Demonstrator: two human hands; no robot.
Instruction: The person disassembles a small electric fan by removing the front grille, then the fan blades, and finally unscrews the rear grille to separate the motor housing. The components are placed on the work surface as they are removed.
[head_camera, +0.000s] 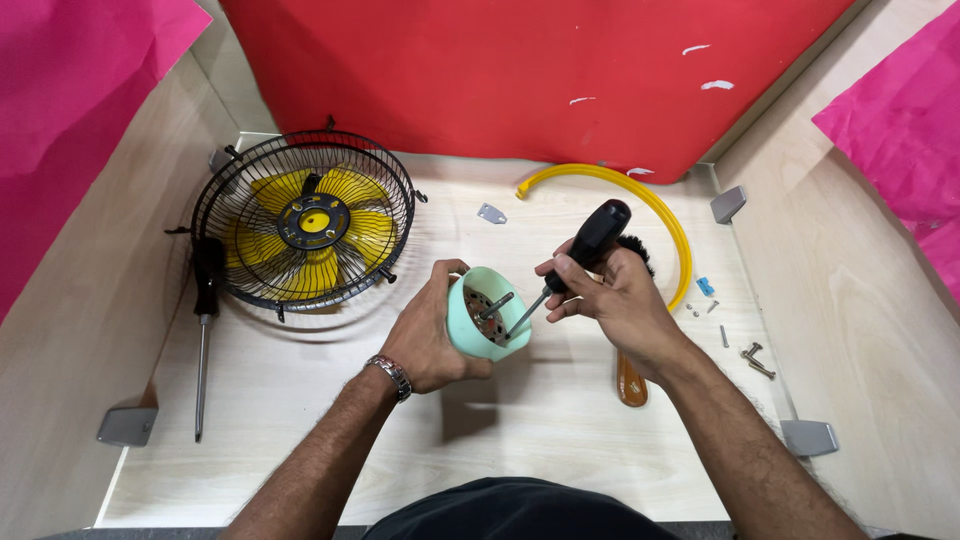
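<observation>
- A black wire fan cage (303, 220) with yellow blades lies at the table's (300, 440) back left.
- A yellow ring (655, 210) curves at back right.
- The left hand (428, 335) is clamped around a mint-green motor housing (487, 313), held above the table's middle.
- The right hand (610, 295) is closed on a black-handled screwdriver (580, 255), its tip inside the housing.
- Loose screws (755, 358) lie at right.

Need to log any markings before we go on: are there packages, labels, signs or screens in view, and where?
None in view: no package, label, sign or screen.
Nearest thing: small blue scrap, right of the yellow ring, too small to tell what it is.
</observation>
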